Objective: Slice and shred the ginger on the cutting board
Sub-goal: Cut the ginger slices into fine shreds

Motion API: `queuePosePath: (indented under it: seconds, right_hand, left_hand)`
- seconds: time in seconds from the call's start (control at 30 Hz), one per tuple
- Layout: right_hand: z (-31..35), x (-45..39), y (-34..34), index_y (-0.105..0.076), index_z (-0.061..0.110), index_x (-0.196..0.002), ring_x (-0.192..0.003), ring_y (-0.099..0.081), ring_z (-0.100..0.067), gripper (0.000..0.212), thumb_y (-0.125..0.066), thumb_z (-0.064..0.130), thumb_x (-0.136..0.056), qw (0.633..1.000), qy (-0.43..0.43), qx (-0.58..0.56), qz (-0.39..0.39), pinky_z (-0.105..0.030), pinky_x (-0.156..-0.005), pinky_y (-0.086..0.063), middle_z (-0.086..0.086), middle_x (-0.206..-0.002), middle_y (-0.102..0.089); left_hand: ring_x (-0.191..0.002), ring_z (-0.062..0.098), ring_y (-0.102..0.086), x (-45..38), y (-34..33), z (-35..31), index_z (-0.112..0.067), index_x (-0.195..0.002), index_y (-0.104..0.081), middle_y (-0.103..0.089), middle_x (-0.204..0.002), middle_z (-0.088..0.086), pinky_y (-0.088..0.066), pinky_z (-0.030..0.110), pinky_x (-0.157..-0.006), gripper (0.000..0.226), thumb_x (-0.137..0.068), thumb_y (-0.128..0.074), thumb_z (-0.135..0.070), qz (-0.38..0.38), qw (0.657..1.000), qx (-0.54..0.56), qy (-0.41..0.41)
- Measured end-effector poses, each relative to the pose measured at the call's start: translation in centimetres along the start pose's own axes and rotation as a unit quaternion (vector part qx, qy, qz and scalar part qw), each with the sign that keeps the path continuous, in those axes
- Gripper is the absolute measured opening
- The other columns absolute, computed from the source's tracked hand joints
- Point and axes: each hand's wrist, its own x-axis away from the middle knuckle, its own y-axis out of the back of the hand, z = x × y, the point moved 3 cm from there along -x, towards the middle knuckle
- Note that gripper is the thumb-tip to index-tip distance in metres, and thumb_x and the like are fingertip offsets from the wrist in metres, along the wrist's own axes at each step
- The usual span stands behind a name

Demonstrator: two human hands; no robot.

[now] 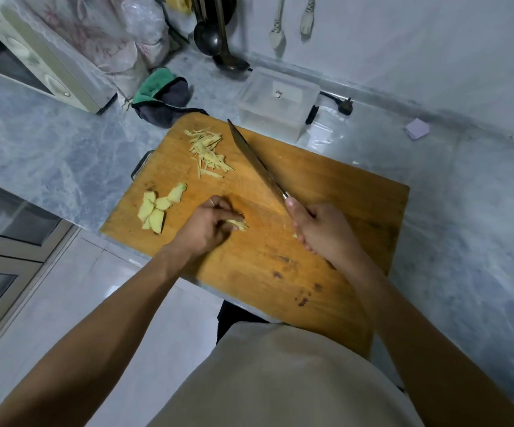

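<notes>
While the left hand (211,224) pinches a small stack of ginger (238,224) against the board (326,241), its grip curled round the pieces, the right hand (317,229) has its grip wrapped fully round the handle of the knife (257,161); the blade is raised off the wood, pointing away toward the far edge, apart from the stack.

Ginger lies in three places on the board: shreds (208,152) piled near the far edge, left of the blade; slices (157,209) uncut near the left edge; the held stack near the middle.

Step in hand, by judgement: shredding; slicing looks finished, one batch is shredded, another is partly cut, as thin ends show at the fingertips.

Next move calls for bringing the blade down beside the left fingertips; knuckles should stay ahead of the edge; cuts should be narrow and parallel; afterwards the slices at the left need stacking and the same treatment.

The board rests on a marble desk (64,143); a clear box (277,100) stands just beyond it.
</notes>
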Motion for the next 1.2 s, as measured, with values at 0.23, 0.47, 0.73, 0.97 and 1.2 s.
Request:
queuePosePath:
  seconds: [0.23, 0.47, 0.73, 0.97, 1.2]
  right_hand:
    - [1.2, -0.8, 0.2, -0.067, 0.006, -0.068, -0.047, -0.057, -0.007, 0.066, -0.043, 0.058, -0.1, 1.0, 0.007, -0.003, 0.004, -0.031, -0.063, -0.05, -0.002, -0.057, -0.062]
    - [1.0, -1.1, 0.3, -0.065, 0.009, -0.068, -0.045, -0.055, -0.007, 0.063, -0.043, 0.059, -0.1, 1.0, -0.006, -0.011, 0.005, -0.033, -0.063, -0.05, 0.0, -0.055, -0.06]
    - [1.9, -1.4, -0.7, -0.063, 0.011, -0.061, -0.043, -0.054, -0.007, 0.065, -0.04, 0.057, -0.102, 1.0, 0.022, -0.005, 0.01, -0.029, -0.06, -0.048, 0.002, -0.05, -0.058]
    - [2.2, -0.6, -1.8, -0.067, 0.001, -0.074, -0.05, -0.058, -0.012, 0.07, -0.041, 0.06, -0.1, 1.0, 0.02, 0.005, 0.017, -0.034, -0.063, -0.05, 0.0, -0.056, -0.062]
    - [2.6, 0.3, -3.3, -0.067, 0.001, -0.079, -0.048, -0.057, -0.011, 0.069, -0.044, 0.064, -0.096, 0.999, 0.006, -0.027, 0.035, -0.033, -0.057, -0.049, 0.001, -0.057, -0.062]
  left_hand:
    - [-0.108, 0.025, -0.058, -6.9, 2.9, 2.6, -0.013, -0.112, -0.075, -0.058, -0.119, 0.011, -0.033, 0.011, -0.098, 0.022, -0.091, -0.068, -0.011, -0.038, 0.997, -0.017, 0.063]
    - [-0.112, 0.017, -0.057, -7.5, 4.4, 2.6, -0.024, -0.119, -0.071, -0.058, -0.127, 0.003, -0.044, 0.023, -0.102, 0.033, -0.091, -0.064, -0.007, -0.087, 0.992, 0.016, 0.085]
    - [-0.083, 0.003, -0.064, -5.6, 5.4, 3.0, -0.017, -0.108, -0.074, -0.071, -0.104, -0.007, -0.044, 0.001, -0.068, 0.02, -0.097, -0.06, -0.009, -0.199, 0.959, 0.096, 0.178]
    - [-0.1, 0.017, -0.067, -3.5, 6.6, 3.5, -0.014, -0.107, -0.075, -0.073, -0.112, 0.003, -0.054, 0.033, -0.094, 0.035, -0.089, -0.052, 0.006, -0.199, 0.959, 0.096, 0.178]
    - [-0.085, 0.024, -0.068, 0.8, 6.9, 7.5, -0.023, -0.11, -0.074, -0.074, -0.103, 0.003, -0.052, 0.029, -0.074, 0.021, -0.094, -0.064, -0.031, -0.173, 0.949, 0.019, 0.262]
